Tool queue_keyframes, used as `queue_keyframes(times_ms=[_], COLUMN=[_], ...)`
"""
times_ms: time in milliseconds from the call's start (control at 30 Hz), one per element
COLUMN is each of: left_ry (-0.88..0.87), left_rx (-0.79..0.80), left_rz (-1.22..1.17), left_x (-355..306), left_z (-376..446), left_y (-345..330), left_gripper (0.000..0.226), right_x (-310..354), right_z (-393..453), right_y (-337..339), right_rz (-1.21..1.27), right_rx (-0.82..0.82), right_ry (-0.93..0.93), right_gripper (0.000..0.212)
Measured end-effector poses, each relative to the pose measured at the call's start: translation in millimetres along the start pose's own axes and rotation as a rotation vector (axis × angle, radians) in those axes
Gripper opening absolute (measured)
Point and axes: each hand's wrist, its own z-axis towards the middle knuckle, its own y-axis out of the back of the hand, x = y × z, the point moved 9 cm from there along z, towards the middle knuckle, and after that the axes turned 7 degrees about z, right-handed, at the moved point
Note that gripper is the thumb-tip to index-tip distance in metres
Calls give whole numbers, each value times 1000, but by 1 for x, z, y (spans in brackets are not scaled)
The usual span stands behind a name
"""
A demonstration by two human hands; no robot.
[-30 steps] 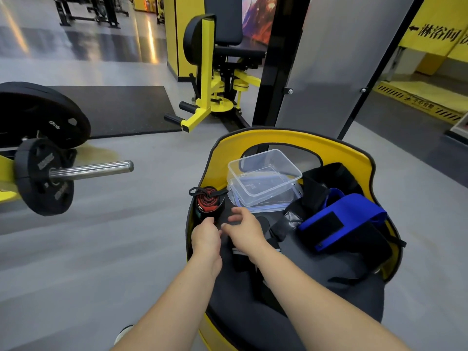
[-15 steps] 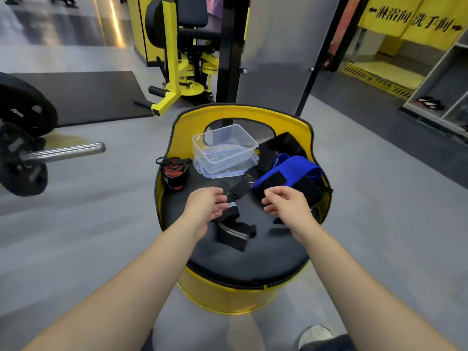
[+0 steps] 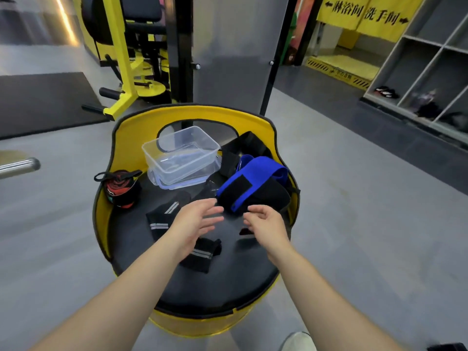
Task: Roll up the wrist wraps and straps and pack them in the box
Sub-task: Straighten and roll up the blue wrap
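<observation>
The seat point(image 3: 202, 287) is black with a yellow shell; the box point(image 3: 181, 150) is clear with a blue-trimmed lid point(image 3: 177, 184). One wrap point(image 3: 162, 219) is black with grey stripes, the rolled wrap point(image 3: 121, 190) red and black. The pad point(image 3: 253, 183) is blue and black.

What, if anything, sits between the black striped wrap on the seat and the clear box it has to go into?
Nothing visible blocks it. The black striped wrap lies flat on the seat pad, and the clear box stands open-topped behind it. The rolled red-and-black wrap sits off to the left, the blue wrap to the right.
</observation>
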Motion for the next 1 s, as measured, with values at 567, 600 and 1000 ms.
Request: queue_keyframes(times_ms=[567, 600, 1000], left_ry=[27, 18, -402], left_rx=[9, 8, 30], left_rz=[-72, -60, 248], left_x=[-25, -28, -143], left_z=[76, 74, 12], left_y=[9, 9, -22], left_gripper=[35, 35, 56], right_x=[59, 74, 249], right_z=[109, 110, 21], right_y=[-45, -45, -34], right_rz=[503, 496, 590], right_rx=[-46, -17, 354], right_ry=[-120, -84, 218], right_gripper=[35, 35, 14])
